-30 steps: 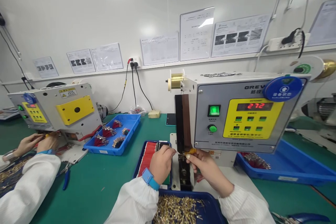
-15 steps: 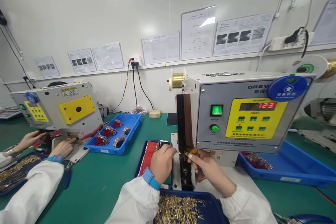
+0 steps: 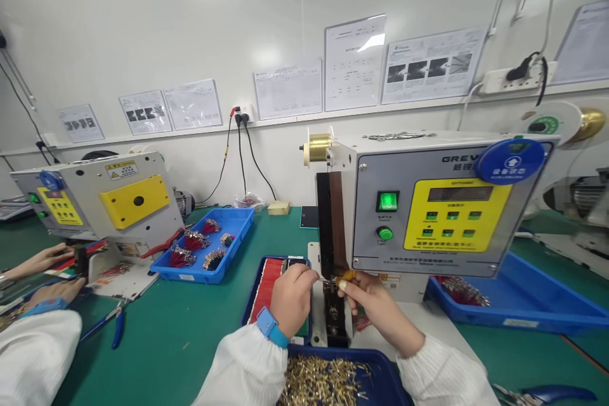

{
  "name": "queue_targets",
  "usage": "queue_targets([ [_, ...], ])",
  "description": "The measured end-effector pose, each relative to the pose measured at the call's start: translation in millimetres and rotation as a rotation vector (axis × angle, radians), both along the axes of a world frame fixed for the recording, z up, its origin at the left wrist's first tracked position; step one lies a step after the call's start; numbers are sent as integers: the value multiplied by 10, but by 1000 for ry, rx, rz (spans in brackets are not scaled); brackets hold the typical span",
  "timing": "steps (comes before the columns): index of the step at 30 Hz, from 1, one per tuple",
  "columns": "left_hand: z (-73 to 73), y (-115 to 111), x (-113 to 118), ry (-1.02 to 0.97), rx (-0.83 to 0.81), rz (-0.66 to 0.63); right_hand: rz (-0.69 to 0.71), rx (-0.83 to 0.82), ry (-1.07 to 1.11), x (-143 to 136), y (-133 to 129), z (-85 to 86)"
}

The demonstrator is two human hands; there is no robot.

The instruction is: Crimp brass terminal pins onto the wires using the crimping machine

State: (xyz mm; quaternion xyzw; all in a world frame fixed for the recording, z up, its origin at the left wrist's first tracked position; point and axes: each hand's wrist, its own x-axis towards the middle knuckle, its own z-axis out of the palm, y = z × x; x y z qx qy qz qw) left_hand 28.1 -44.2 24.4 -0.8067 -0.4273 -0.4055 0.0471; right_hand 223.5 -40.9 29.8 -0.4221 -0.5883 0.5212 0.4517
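Note:
At the working head (image 3: 333, 311) of a grey benchtop crimping machine (image 3: 404, 203), my two hands almost meet. My left hand (image 3: 294, 298), with a blue wristband, pinches a thin wire (image 3: 325, 280) that points right into the head. From the other side my right hand (image 3: 373, 301), a yellow cover on one fingertip, closes thumb and finger on a small piece too tiny to name. Below them lies a dark blue tray (image 3: 387, 371) of loose brass-coloured terminals (image 3: 323, 380). Red wires (image 3: 269, 288) fill another tray, partly behind my left hand.
To the right, a blue bin (image 3: 533, 304) holds bundled wires. Another blue bin (image 3: 238, 247) with several bundles stands left. A co-worker's hands (image 3: 52, 292) are at a second machine (image 3: 137, 203); pliers (image 3: 114, 323) lie near them. More blue-handled pliers (image 3: 556, 393) lie lower right.
My hands stay at the working head with little movement. The machine's red digits no longer show. A co-worker's near hand has moved left and down, uncovering the pliers.

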Motion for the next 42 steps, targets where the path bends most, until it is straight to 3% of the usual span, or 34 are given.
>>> queue_targets([
  [32,-30,14,-7,57,0,0,-27,4,-18,-25,7,5],
  [42,30,-15,23,1,174,12,-43,9,-38,-33,-25,50],
])
